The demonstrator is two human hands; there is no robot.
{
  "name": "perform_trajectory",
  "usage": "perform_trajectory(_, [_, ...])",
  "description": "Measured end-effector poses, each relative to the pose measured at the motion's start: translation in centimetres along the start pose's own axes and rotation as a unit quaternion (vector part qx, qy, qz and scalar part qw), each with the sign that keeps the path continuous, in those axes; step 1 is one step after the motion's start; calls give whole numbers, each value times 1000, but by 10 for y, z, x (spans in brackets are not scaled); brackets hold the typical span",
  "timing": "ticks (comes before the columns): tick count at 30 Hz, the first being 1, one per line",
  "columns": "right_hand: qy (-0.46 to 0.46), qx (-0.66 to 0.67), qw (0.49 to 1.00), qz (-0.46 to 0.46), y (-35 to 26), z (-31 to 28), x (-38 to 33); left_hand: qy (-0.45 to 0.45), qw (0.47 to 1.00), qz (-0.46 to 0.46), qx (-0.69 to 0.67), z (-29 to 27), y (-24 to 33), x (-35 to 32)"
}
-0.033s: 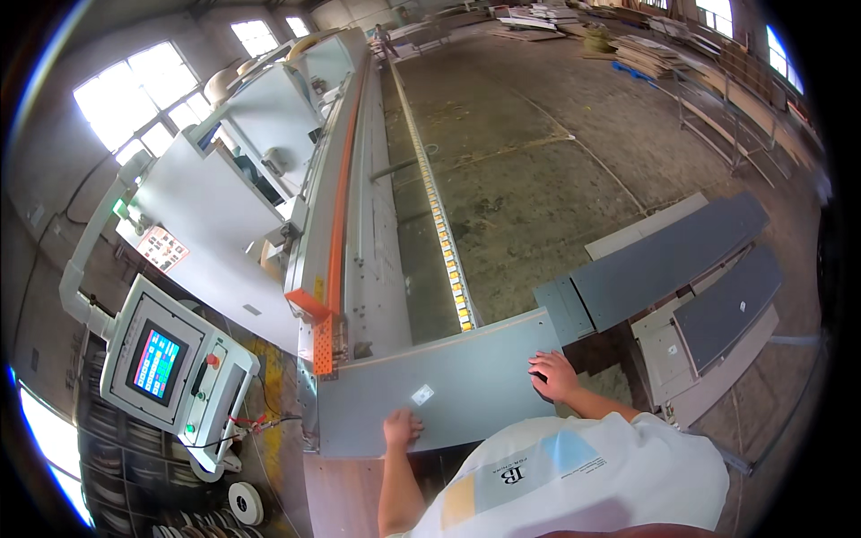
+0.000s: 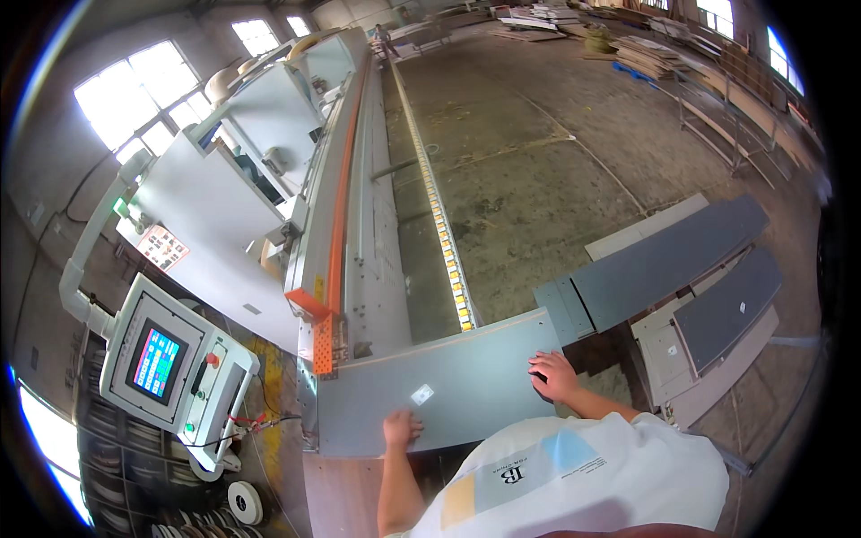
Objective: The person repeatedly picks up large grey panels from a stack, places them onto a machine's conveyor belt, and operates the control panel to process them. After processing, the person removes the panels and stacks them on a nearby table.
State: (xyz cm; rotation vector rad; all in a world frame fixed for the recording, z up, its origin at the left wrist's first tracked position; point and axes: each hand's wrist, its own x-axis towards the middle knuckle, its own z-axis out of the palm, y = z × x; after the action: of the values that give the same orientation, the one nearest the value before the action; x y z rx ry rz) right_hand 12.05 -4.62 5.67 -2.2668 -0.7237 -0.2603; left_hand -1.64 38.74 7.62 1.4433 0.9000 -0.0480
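Bare concrete floor (image 2: 538, 152) stretches behind a long grey machine (image 2: 359, 206) with an orange strip, and a control screen (image 2: 157, 361) stands at its left. Across the machine's near end lies a grey panel (image 2: 448, 377) with a small white label. Both hands rest flat and open on it, gripping nothing: the left hand (image 2: 401, 428) at its near edge, the right hand (image 2: 554, 375) at its right end, near stacked grey boards (image 2: 673, 260).
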Motion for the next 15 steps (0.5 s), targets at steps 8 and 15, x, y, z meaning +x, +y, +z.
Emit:
perform_trajectory(8, [-7, 11, 1000, -21, -9, -4, 10, 7, 1000, -12, -6, -5, -8, 3])
perform_trajectory(15, [-4, -12, 999, -39, -14, 4, 8, 6, 999, -10, 30, -7, -15, 11])
